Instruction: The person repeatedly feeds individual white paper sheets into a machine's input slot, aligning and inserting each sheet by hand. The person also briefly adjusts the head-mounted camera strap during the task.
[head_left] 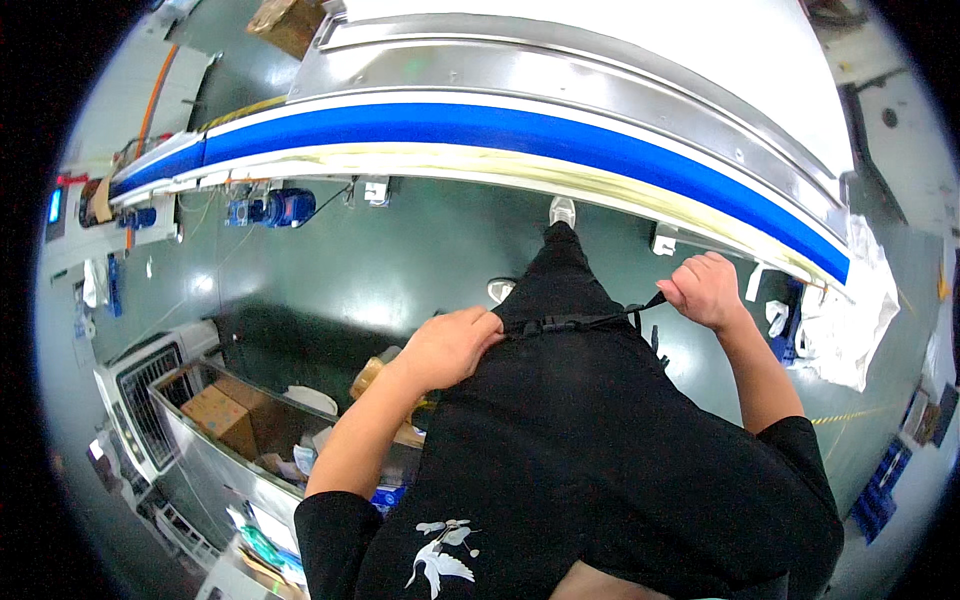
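A black strap (603,320) with a black buckle (553,325) runs across the front of my black clothing (560,400) at the waist. At the left end of the strap, my left hand (452,347) is closed beside the buckle, its fingertips partly hidden. On the other side, my right hand (706,290) pinches the strap's loose end and holds it out taut, up and away to the right. Another short dark strap piece hangs below it at my right side.
Ahead stretches a long blue belt (480,122) beside a metal-framed machine (440,62). Blue motors (285,208) sit beneath it. A metal bin with a cardboard box (218,420) stands at lower left. White sheeting (855,315) hangs at right. My shoes (562,211) rest on green floor.
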